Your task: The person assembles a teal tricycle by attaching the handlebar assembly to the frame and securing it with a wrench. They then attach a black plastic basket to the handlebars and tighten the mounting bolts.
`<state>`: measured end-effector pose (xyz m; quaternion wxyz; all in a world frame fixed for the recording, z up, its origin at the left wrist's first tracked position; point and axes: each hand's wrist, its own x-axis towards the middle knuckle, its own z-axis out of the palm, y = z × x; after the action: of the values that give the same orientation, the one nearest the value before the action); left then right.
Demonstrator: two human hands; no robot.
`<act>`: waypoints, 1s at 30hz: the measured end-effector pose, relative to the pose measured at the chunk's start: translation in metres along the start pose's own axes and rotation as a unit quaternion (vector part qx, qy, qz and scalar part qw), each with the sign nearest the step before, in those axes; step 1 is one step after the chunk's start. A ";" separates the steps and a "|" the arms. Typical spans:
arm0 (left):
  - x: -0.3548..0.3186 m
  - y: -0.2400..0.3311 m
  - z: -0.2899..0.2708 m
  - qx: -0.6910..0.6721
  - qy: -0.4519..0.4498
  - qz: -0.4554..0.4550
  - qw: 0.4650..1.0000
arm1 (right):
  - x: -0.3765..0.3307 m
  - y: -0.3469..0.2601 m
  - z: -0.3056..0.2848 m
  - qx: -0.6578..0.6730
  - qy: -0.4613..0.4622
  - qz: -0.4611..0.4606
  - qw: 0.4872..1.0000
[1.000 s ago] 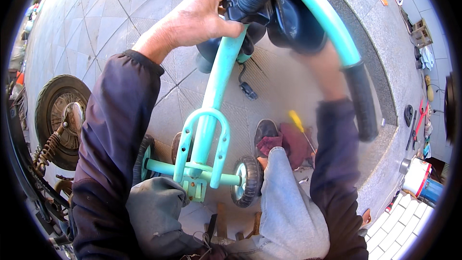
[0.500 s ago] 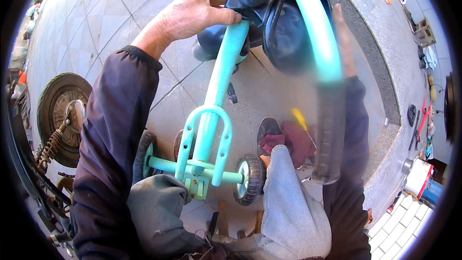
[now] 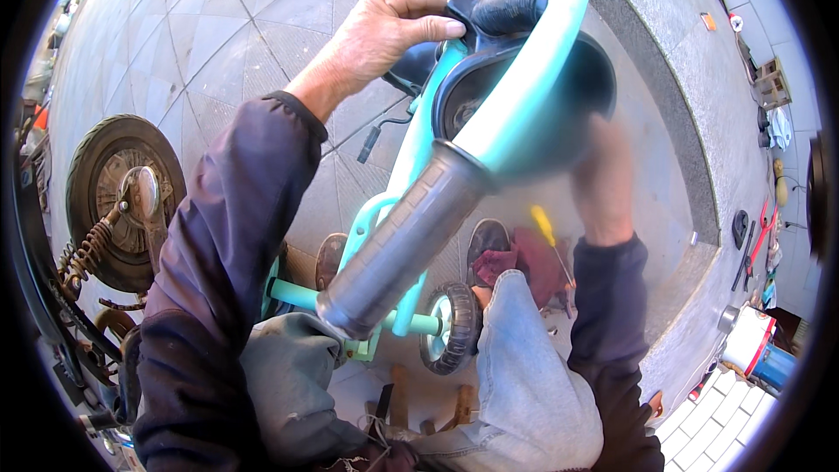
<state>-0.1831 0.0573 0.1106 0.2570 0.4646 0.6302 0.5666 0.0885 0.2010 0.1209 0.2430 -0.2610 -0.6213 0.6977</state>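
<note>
Between the knees, the turquoise tricycle (image 3: 411, 175) stands upright, rear wheels down.

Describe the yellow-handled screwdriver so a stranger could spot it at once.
Start at the turquoise metal frame of the child's tricycle over the person's lap. Right of its small black rear wheel, a dark red rag lies on the paving. The slim yellow-handled screwdriver rests there, the only bright yellow thing nearby.

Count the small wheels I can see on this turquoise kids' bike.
1 clearly: a small black wheel at the right end of the rear axle, beside the right knee. Its partner on the left end is hidden behind the left sleeve.
</note>
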 end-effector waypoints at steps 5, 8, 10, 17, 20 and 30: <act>-0.009 0.005 0.017 -0.149 0.008 -0.075 0.986 | -0.008 -0.010 0.003 0.014 0.046 0.011 0.999; -0.013 0.008 0.024 -0.152 0.021 -0.053 0.987 | 0.007 -0.009 -0.003 -0.020 0.089 0.003 0.996; -0.016 0.010 0.026 -0.167 0.029 -0.042 0.985 | 0.017 -0.006 -0.006 -0.057 0.081 -0.016 0.995; -0.024 0.010 0.022 -0.214 0.024 -0.072 0.974 | 0.033 -0.009 -0.005 -0.190 0.147 -0.045 0.970; -0.033 0.004 0.026 -0.218 0.031 -0.075 0.973 | 0.046 -0.012 -0.011 -0.202 0.120 -0.090 0.968; -0.059 -0.005 0.044 -0.058 -0.008 -0.190 0.980 | 0.058 -0.018 -0.003 -0.229 0.154 0.056 0.959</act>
<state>-0.1217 0.0273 0.0836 0.3914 0.3258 0.6708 0.5391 0.0470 0.2435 0.1351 0.2301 -0.4485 -0.7041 0.5002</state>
